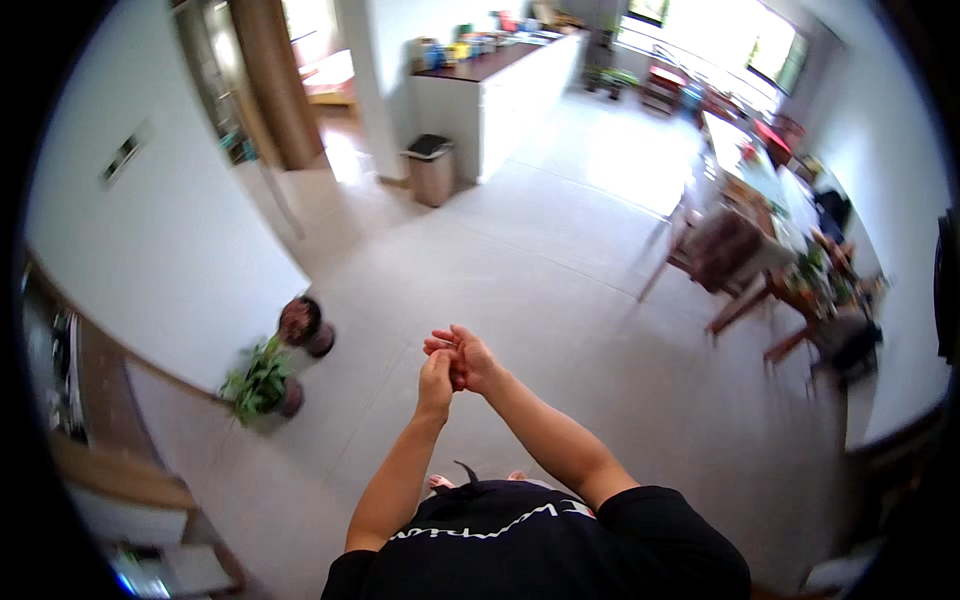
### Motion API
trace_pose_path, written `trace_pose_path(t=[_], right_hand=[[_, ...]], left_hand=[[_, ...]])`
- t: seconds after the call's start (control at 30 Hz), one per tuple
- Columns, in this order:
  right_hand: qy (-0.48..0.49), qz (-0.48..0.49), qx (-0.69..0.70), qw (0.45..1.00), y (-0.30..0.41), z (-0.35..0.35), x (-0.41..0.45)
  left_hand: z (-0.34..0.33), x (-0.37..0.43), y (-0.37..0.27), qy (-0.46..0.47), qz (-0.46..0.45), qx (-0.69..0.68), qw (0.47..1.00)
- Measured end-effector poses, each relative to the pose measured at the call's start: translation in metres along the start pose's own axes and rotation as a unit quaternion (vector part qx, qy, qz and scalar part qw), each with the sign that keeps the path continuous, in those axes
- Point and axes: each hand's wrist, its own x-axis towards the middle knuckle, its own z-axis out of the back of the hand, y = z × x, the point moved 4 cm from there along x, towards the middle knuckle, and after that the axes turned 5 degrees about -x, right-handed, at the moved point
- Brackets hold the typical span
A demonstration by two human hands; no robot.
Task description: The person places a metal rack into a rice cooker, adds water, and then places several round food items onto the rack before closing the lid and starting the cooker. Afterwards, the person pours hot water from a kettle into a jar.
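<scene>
My left hand and my right hand touch each other in front of my body, above the pale tiled floor. The left hand's fingers curl against the palm side of the right hand and are partly hidden by it. The right palm faces up, its fingers loosely extended toward the left. No object shows in either hand, though the space between the palms is hidden. Below them are my black T-shirt and the tips of my bare toes.
Left, by the white wall, stand a leafy potted plant and another pot. A trash bin stands beside a long counter bearing several items. At right are a wooden chair and a cluttered table.
</scene>
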Motion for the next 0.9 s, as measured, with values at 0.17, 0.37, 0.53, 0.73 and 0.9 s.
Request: trace_pose_path(t=[0.17,0.37,0.53,0.73,0.9], right_hand=[[0.085,-0.099,-0.161,0.978,-0.073,-0.093,0.031],[0.321,0.091,-0.733,0.593,-0.2,-0.076,0.104],[0.304,-0.258,-0.909,0.119,-0.262,0.023,0.093],[0.356,-0.066,-0.923,-0.127,-0.296,0.005,0.102],[0.528,-0.079,-0.832,-0.151,-0.376,-0.002,0.129]], left_hand=[[0.108,-0.022,-0.054,-0.09,-0.074,0.006,0.993],[0.238,-0.069,-0.094,-0.233,-0.12,-0.001,0.965],[0.318,-0.124,-0.11,-0.33,-0.15,-0.054,0.93],[0.365,-0.172,-0.115,-0.397,-0.106,-0.064,0.91],[0.398,-0.198,-0.114,-0.455,-0.14,-0.085,0.876]])
